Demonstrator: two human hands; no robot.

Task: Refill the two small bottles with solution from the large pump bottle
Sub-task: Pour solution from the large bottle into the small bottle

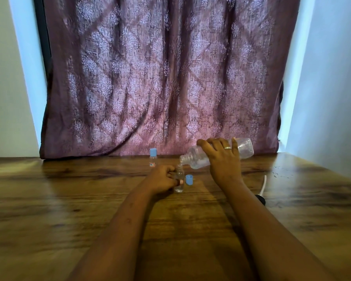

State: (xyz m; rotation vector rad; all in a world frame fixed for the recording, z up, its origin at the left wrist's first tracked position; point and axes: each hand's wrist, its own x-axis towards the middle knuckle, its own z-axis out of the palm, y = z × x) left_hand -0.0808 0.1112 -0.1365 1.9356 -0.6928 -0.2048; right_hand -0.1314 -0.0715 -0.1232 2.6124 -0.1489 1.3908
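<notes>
Head view: right hand point(223, 159) grips big bottle point(196, 159) tipped over small bottle point(179, 180), gripped by left hand point(162, 178).

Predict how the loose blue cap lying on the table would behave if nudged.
The blue cap looks like small hollow plastic, so probably very light. It sits free on the smooth wooden table, so it would likely slide or skitter. Tipped on its side, its round wall might let it roll.
</notes>
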